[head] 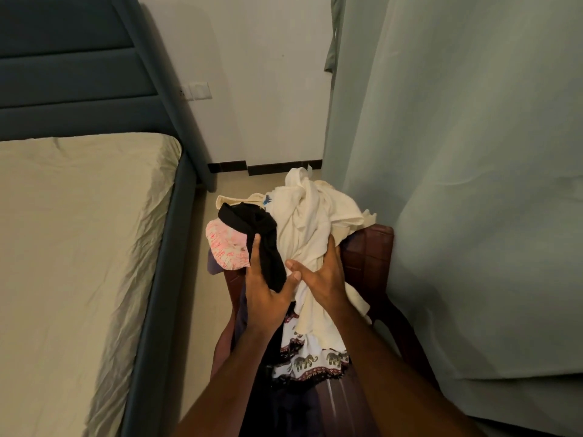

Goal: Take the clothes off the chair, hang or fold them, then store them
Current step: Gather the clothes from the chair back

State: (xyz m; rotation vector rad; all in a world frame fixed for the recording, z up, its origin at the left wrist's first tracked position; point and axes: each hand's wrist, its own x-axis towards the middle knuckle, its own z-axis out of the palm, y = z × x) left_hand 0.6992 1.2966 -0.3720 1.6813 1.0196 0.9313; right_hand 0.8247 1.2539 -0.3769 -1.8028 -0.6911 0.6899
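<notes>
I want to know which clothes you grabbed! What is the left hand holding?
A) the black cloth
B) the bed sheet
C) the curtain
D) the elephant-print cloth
A: the left hand has its grip on the black cloth, thumb on one side and fingers on the other, while the right hand holds the white garment on the pile on the chair.

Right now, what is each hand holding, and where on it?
Left hand grips the black garment near its lower, hanging end. Right hand grips the cream garment at its bunched middle, atop the pile on the chair.
</notes>
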